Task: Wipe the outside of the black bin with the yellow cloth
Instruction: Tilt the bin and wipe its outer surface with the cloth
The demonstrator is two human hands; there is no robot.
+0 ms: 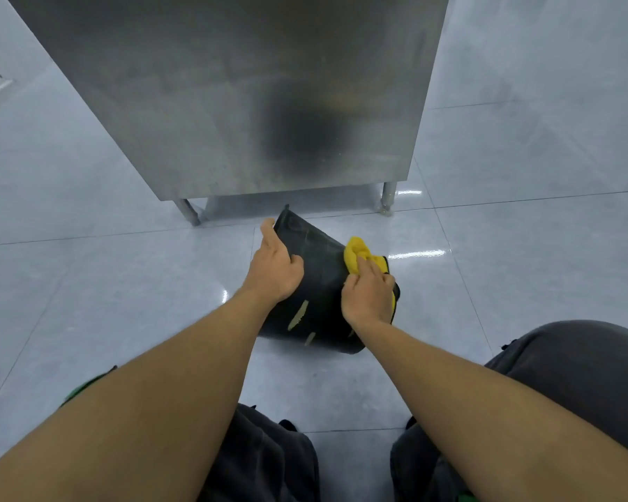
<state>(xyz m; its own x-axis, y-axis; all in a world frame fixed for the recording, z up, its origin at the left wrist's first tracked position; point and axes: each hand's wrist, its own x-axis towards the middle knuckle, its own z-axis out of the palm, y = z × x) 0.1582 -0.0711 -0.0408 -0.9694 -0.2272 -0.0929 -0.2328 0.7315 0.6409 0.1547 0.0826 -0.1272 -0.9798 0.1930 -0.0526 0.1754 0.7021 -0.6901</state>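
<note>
Tiled floor (pixel 124 284): yellow cloth (pixel 359 253) under right grip (pixel 368 295).

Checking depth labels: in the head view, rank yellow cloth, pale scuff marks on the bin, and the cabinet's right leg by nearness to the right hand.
1. yellow cloth: under the right hand, in its grip.
2. pale scuff marks: on the black bin, just left of the hand.
3. cabinet's right leg: farthest, beyond the bin.

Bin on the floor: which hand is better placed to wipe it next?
Right. The right hand already presses the cloth on the bin side; the left hand grips the bin's far end, steadying it.
</note>
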